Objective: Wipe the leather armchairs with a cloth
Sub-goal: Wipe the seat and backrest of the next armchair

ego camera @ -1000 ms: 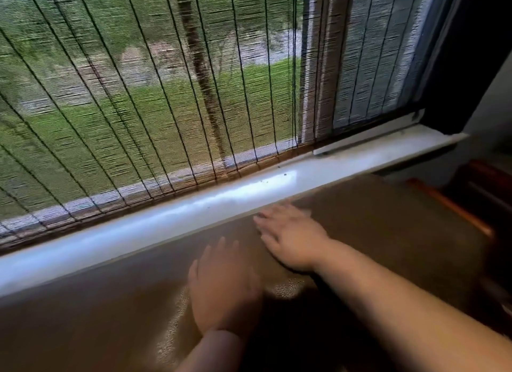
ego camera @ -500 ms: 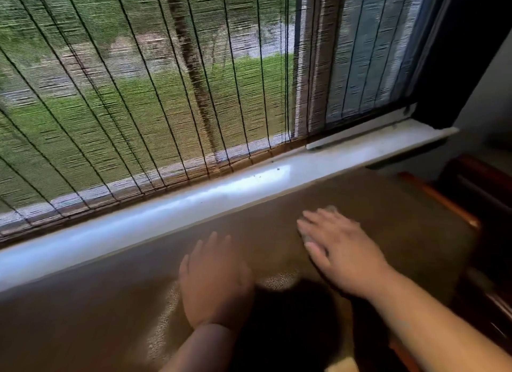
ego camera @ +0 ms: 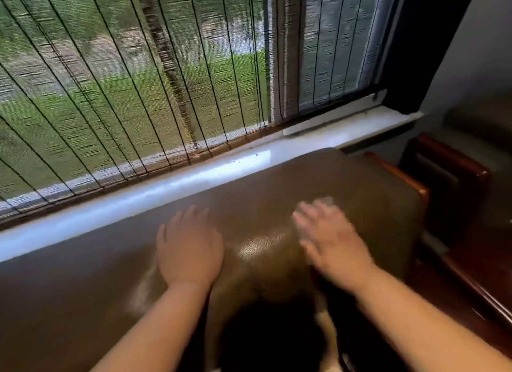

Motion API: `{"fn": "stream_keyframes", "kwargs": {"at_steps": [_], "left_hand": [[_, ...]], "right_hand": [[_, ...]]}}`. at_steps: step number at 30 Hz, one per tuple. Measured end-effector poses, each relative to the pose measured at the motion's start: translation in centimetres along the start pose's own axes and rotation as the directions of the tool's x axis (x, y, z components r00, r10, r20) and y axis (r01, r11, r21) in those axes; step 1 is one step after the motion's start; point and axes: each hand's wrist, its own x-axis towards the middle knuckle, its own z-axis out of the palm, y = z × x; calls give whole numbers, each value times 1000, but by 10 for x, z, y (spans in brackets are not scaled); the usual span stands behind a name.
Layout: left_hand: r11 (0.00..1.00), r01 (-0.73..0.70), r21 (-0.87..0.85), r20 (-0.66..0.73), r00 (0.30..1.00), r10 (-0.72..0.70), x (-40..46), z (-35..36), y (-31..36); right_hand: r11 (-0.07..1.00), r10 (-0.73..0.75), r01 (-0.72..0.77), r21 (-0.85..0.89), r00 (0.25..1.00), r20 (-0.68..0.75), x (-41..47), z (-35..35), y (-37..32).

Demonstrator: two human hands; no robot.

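The brown leather armchair back (ego camera: 277,183) fills the lower view, and its rounded top runs just below the window sill. My left hand (ego camera: 189,250) lies flat on the leather with the fingers spread and nothing in it. My right hand (ego camera: 332,238) is pressed palm-down on the leather to the right and is blurred by motion. A small pale smear (ego camera: 327,199) shows just past its fingertips. Whether that is a cloth under the hand is unclear. No other cloth is visible.
A white window sill (ego camera: 171,186) with dark specks runs behind the chair, under a woven blind (ego camera: 138,81). At the right stand a dark wooden armrest (ego camera: 399,175) and wooden furniture (ego camera: 454,178). A dark shadow (ego camera: 271,335) covers the chair's lower part.
My right hand has slid to the right along the top of the chair back, away from the left hand. The left hand has stayed flat in about the same spot.
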Motion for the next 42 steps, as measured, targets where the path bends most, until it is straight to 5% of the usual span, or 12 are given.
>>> {"fn": "stream_keyframes", "kwargs": {"at_steps": [2,6,10,13,16,20,25,27,31,33,38,42], "left_hand": [[1000,-8,2,1,1000,8,-1,-2,3],[1000,-7,-12,7,1000,7,-2,-4,3],[999,-44,21,53,998,43,-5,-7,2],[988,-140,63,135,982,130,-8,-10,2],[980,-186,68,281,946,160,-6,-23,9],[896,-431,-105,392,810,436,8,-28,85],[822,-570,-9,219,801,558,-1,6,105],[818,-575,-23,176,803,570,5,10,102],[801,-597,-26,114,795,596,7,17,110],[800,-598,-50,68,797,600,6,21,115],[780,-621,-74,52,779,625,4,31,122],[782,-619,-74,30,783,622,3,32,117]], "right_hand": [[948,318,-317,26,947,-52,-6,-2,50],[559,795,-756,341,605,37,3,-1,36],[880,447,-438,182,894,-11,-24,18,-80],[961,224,-219,170,974,-16,-47,24,-60],[805,557,-531,264,830,-32,-45,23,5],[197,919,-732,652,370,137,-23,25,-12],[690,665,-592,417,746,-43,-54,60,-108],[660,704,-580,477,700,-124,-40,57,-61],[221,950,-639,737,311,-15,-12,29,57],[177,979,-631,755,189,-72,-11,39,70],[336,935,-676,655,323,-146,-64,98,-75],[310,951,-794,523,268,-157,-73,139,-36]]}}
